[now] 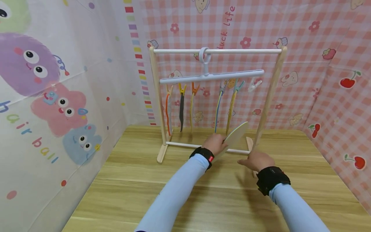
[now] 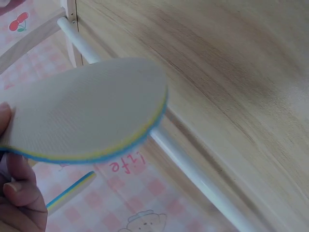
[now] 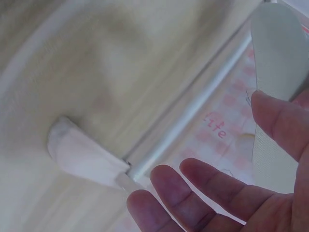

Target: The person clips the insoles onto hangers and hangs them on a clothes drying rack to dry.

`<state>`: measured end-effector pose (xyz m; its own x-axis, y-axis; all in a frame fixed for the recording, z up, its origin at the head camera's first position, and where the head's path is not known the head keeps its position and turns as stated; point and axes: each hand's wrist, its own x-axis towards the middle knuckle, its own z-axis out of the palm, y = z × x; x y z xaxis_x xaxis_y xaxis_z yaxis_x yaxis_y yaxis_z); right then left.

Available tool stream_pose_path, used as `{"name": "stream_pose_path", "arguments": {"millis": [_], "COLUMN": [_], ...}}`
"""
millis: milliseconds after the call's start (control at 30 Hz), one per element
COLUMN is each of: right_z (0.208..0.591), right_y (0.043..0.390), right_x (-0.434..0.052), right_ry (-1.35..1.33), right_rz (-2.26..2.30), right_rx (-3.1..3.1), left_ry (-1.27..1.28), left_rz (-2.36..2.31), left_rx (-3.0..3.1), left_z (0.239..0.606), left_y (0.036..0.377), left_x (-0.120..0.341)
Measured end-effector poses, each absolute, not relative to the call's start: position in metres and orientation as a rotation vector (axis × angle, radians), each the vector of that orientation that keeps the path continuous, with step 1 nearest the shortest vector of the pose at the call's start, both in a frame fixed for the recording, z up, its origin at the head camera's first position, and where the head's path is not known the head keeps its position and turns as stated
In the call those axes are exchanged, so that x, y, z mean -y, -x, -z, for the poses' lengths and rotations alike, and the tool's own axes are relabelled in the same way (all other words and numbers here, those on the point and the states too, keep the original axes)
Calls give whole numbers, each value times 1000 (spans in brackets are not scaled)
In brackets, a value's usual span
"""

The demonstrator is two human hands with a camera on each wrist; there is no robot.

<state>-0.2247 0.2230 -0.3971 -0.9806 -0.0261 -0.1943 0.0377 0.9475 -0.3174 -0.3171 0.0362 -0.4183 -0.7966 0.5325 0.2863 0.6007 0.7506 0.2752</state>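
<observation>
My left hand (image 1: 218, 143) grips one end of a pale insole (image 1: 236, 135) with a blue and yellow edge, tilted up in front of the rack's lower rod (image 1: 185, 145). The left wrist view shows the insole (image 2: 87, 111) flat side up, my fingers (image 2: 21, 193) curled beneath it. Beside the rack's right foot (image 1: 250, 141), my right hand (image 1: 255, 160) hovers low over the table. Its fingers (image 3: 193, 193) are spread and hold nothing, with the insole (image 3: 275, 53) just beyond them.
A small wooden rack (image 1: 157, 96) with a white top bar (image 1: 240, 51) stands on the wooden table (image 1: 130, 193). A white hanger (image 1: 211, 76) carries several clipped insoles (image 1: 181, 111); its right end clip (image 1: 256, 83) is bare. Printed cloth walls close in the left, back and right.
</observation>
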Motion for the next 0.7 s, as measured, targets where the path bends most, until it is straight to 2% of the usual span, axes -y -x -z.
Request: {"name": "stream_pose_path", "arguments": {"millis": [333,700], "right_z": [369,321], "right_y": [235,248], "right_x": [-231,-239], "right_ry": [-12,10], "right_rz": [450,486], "right_rx": [-2920,-3043], "left_ry": [809,735], "left_rz": [552,531], "left_rx": [2685,2637], "left_z": [413,398], "left_y": [318,310], "left_x": [-40,-45]}}
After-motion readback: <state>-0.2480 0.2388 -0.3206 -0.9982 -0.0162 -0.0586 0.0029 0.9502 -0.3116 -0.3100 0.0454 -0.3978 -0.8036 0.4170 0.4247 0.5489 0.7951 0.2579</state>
